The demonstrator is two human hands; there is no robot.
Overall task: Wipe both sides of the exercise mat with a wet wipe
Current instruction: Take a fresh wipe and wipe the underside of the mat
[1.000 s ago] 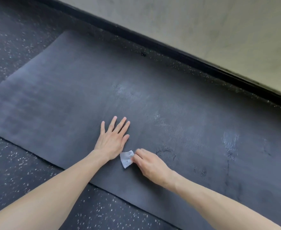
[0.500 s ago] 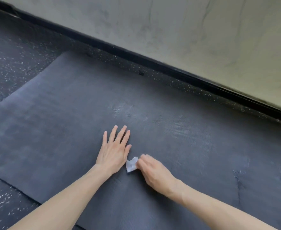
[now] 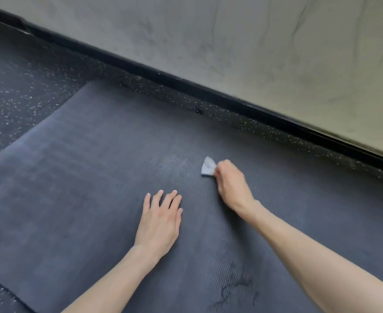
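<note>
Head camera looks down on a dark exercise mat point(image 3: 84, 177) lying flat on the speckled floor point(image 3: 16, 86) near a wall point(image 3: 254, 53). The right hand point(image 3: 232, 186) pinches a small white wet wipe point(image 3: 208, 166) in its grip, on the mat toward the far edge. The left hand point(image 3: 160, 220) rests flat on the mat nearer the person, its grip spread with straight fingers.

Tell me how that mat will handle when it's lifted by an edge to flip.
Probably floppy: the mat is thin and lies flat on the floor, so a lifted edge should droop. Likely grippy rather than slippery, given its ribbed texture.
</note>
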